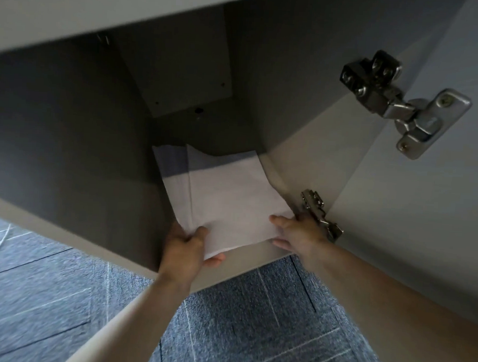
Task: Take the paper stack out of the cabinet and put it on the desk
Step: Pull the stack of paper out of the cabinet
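- Two hands grip the paper stack (pixel 225 199) at its near edge, one per corner, likely so the loose sheets lift level.
- The left hand (pixel 186 247) pinches the seven o'clock corner, thumb on top and fingers curled beneath.
- The right hand (pixel 296 233) clamps the four o'clock corner the same way, just beside the lower hinge (pixel 320 212).
- The stack lies on the cabinet (pixel 68 144) floor, its far end in shadow, sheets fanned unevenly; the desk top is out of sight.
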Motion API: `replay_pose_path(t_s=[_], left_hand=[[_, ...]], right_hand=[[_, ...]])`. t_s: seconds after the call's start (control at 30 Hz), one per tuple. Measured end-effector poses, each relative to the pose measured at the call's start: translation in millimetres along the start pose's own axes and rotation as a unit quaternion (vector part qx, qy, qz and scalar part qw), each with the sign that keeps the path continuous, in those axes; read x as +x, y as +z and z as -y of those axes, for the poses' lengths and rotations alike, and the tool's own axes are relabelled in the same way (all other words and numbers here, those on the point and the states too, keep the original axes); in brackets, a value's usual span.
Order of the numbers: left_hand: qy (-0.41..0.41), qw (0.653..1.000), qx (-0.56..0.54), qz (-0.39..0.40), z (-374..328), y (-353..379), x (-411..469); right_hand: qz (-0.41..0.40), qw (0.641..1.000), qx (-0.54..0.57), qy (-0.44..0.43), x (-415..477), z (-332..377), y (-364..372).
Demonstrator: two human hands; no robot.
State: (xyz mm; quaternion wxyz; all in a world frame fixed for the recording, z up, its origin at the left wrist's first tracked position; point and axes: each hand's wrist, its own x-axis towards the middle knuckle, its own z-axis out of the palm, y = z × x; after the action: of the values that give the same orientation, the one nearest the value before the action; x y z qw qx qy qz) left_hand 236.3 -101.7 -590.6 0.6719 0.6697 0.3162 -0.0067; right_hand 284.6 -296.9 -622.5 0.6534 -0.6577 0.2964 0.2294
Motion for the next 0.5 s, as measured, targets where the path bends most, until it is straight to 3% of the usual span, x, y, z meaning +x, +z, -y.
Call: replay_pose_path(t_s=[0.2, 0.33, 0.43, 0.5], left_hand=[[0.132, 0.988, 0.081, 0.018, 2.4, -8.7, -13.9], [0.221, 0.950, 0.222, 0.017, -6.1, -18.7, -32.1], [0.220, 0.943, 0.247, 0.028, -20.5, -28.6, -56.4], [0.168, 0.963, 0.203, 0.064, -35.8, -37.8, -85.0]], right_hand=[[0.038, 0.998, 0.004, 0.041, 4.2, -13.5, 2.2], [0.051, 0.995, 0.060, 0.068, -12.4, -15.9, -3.7], [0.050, 0.992, 0.077, 0.089, -45.0, -15.6, -9.7], [0.057, 0.991, 0.057, 0.102, -75.6, -14.4, -18.9]])
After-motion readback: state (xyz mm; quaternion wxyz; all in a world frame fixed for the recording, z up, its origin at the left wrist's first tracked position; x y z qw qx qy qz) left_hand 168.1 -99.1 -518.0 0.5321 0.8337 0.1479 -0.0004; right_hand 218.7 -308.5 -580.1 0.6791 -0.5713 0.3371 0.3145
